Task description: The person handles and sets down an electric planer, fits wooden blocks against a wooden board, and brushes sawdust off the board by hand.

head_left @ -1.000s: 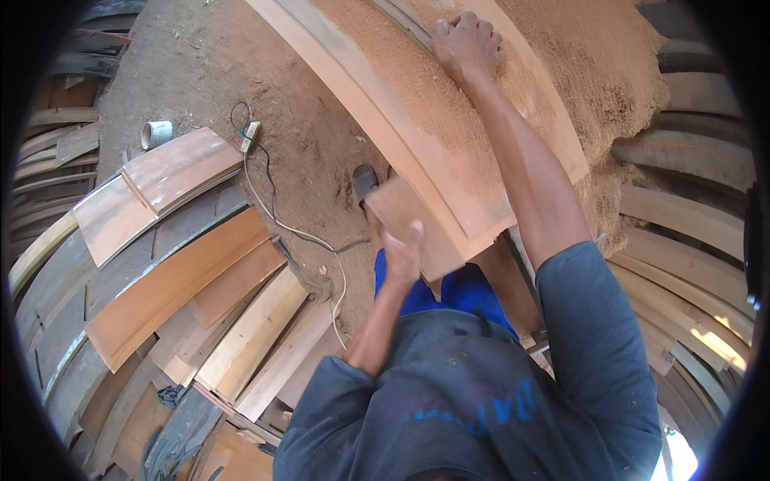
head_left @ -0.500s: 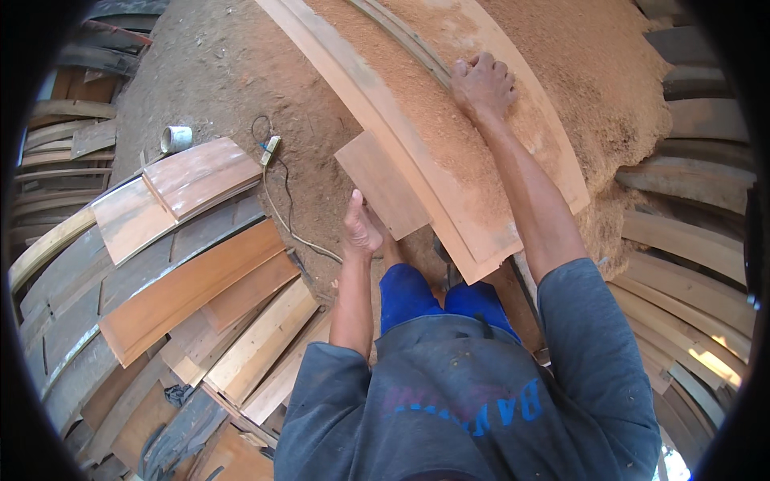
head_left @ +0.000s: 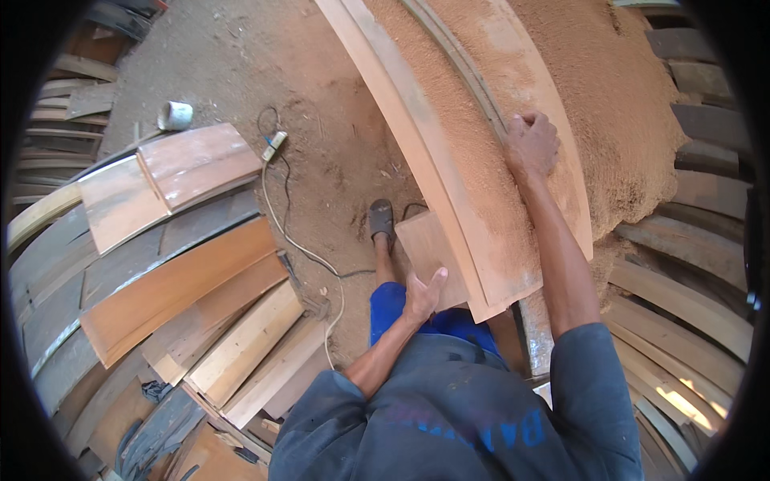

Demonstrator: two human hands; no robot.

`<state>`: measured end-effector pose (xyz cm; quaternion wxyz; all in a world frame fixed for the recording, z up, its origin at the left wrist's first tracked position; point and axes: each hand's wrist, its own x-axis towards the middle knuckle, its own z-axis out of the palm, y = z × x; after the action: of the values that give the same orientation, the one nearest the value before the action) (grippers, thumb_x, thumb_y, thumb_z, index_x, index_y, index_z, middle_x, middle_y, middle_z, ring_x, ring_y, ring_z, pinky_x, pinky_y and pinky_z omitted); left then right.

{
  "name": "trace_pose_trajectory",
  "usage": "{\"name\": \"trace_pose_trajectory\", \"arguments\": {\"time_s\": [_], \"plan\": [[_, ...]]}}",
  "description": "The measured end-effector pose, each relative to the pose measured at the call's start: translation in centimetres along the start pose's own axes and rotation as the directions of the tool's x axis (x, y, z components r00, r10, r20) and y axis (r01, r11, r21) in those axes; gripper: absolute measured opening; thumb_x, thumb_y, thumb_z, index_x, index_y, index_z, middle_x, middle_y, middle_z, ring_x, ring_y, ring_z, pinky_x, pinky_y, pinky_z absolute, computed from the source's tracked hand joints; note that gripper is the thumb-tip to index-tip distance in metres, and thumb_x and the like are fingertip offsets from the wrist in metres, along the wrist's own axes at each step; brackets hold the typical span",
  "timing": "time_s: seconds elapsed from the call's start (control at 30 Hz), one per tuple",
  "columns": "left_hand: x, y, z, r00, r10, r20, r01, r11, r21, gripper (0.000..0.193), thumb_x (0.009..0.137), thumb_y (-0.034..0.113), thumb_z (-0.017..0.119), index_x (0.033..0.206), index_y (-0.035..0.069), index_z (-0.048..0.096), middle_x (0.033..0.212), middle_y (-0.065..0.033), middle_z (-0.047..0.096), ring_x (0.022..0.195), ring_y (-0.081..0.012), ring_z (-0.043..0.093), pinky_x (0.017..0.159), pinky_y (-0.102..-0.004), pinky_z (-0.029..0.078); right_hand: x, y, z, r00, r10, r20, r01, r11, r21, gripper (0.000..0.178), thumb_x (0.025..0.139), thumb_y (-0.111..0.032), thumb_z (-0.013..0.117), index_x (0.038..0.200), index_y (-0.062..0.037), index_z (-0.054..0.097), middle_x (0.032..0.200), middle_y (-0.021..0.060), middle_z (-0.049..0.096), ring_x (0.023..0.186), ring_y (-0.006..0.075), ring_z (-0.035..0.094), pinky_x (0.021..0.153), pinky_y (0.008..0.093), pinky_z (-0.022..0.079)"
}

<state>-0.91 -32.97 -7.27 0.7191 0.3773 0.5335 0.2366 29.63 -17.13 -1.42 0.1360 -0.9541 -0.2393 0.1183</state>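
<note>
A small flat wooden board (head_left: 433, 244) juts out from the left edge of a long sawdust-covered worktable (head_left: 561, 188). My left hand (head_left: 423, 295) grips that board at its near left edge, thumb lying on top and the other fingers mostly hidden. Along the tabletop runs a long narrow strip (head_left: 461, 60), grey-brown and straight-edged. At its near end my right hand (head_left: 533, 146) rests with fingers curled round it; the fingertips are hidden from view.
Stacked boards (head_left: 184, 280) fill the left side, with a white cup (head_left: 175, 116) behind them. A power strip (head_left: 274, 146) and its cable lie on the dirt floor. Sawdust is heaped (head_left: 618, 120) right of the table, beside more stacked planks (head_left: 682, 309).
The view has shifted, so the table sits farther right and lower. My left hand, earlier open beside the board's left edge, has moved nearer my body and taken hold of it.
</note>
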Motion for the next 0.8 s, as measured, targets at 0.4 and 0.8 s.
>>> {"name": "trace_pose_trajectory", "arguments": {"time_s": [0.4,0.8], "plan": [[1.2,2.0,-1.5,0.920,-0.313,0.235,0.341,0.936,-0.088,0.066,0.093,0.031,0.073,0.140,-0.004,0.043,0.128,-0.0104,0.060,0.120,-0.0195,0.057,0.105,-0.0357,0.045,1.6,1.8,2.3,0.988,-0.095,-0.118,0.104,0.992,0.071,0.036,0.095,-0.031,0.059,0.118,-0.0032,0.062,0.119,0.0191,0.059,0.117,0.0354,0.053,0.101,0.0477,0.041],[28.4,22.4,-5.8,0.998,0.029,-0.053,-0.036,0.990,-0.138,0.060,0.091,0.034,0.078,0.127,-0.009,0.057,0.119,-0.0157,0.067,0.104,-0.0191,0.065,0.087,-0.0354,0.055,0.9,1.5,1.2,0.990,-0.076,-0.120,0.086,0.993,0.081,0.032,0.091,-0.023,0.059,0.113,0.0012,0.060,0.114,0.0203,0.059,0.111,0.0363,0.053,0.099,0.0481,0.041]]}}
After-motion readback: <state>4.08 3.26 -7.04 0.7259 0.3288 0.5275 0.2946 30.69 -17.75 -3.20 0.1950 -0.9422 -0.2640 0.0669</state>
